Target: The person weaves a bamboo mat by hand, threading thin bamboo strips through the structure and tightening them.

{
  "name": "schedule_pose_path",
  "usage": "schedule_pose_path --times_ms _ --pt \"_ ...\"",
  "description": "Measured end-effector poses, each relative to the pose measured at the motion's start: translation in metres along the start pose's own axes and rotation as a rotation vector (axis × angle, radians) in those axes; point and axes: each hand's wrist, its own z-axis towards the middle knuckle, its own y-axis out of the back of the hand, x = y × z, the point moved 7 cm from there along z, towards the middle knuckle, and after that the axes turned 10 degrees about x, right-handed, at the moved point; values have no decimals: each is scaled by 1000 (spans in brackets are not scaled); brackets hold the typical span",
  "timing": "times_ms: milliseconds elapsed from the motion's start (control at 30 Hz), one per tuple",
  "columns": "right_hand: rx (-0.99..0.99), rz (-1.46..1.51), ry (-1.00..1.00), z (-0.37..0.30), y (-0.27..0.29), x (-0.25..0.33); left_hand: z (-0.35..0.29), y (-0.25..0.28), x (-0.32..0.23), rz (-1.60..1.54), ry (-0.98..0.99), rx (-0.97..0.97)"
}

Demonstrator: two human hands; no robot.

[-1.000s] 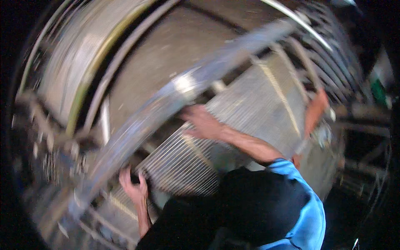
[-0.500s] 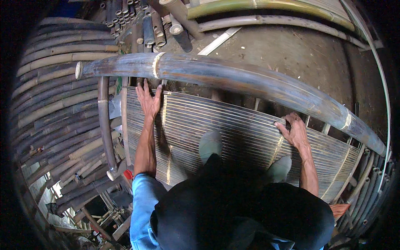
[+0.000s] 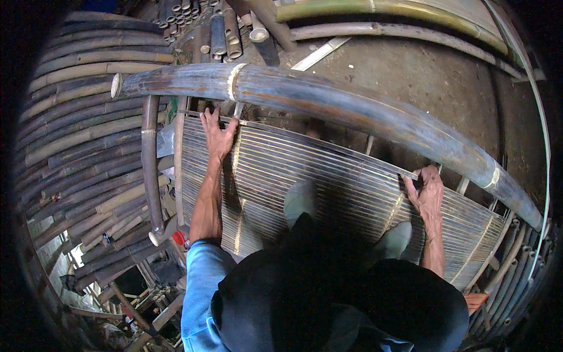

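Note:
Before me lies a seat-like panel of narrow dark bamboo slats (image 3: 328, 170), crossed by pale bands. My left hand (image 3: 218, 138) rests at the panel's far edge toward the left, its fingers apart and slightly bent over the outermost slat, thumb out to the side. Further right, my right hand (image 3: 427, 190) is closed on the far-edge bamboo slat (image 3: 363, 154), thumb on the near side; its fingertips are partly hidden. A thick dark bamboo pole (image 3: 340, 100) with pale bound rings runs just beyond both hands. My two feet (image 3: 300, 202) stand on the panel.
Many bamboo poles (image 3: 94, 123) lie stacked at the left. A short bamboo upright (image 3: 150, 164) joins the thick pole's left end. Cut bamboo pieces (image 3: 218, 35) stand at the back, green bamboo (image 3: 399, 14) lies far right, and more poles (image 3: 510, 270) lean at the right.
My right hand has shifted right along the far edge. My left hand stays near the same place with its fingers more bent. The whole view has moved slightly.

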Motion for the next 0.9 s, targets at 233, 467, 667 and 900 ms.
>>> schedule_pose_path --times_ms 233,467,667,900 --pt "18 150 -79 -9 30 7 -7 9 -7 -20 -58 -17" --pt "28 129 -76 -10 28 9 -9 5 -6 4 -48 46" --pt "21 137 -54 -8 31 9 -6 -1 3 12 35 120" --pt "105 145 -52 2 8 -1 0 -3 9 83 50 143"
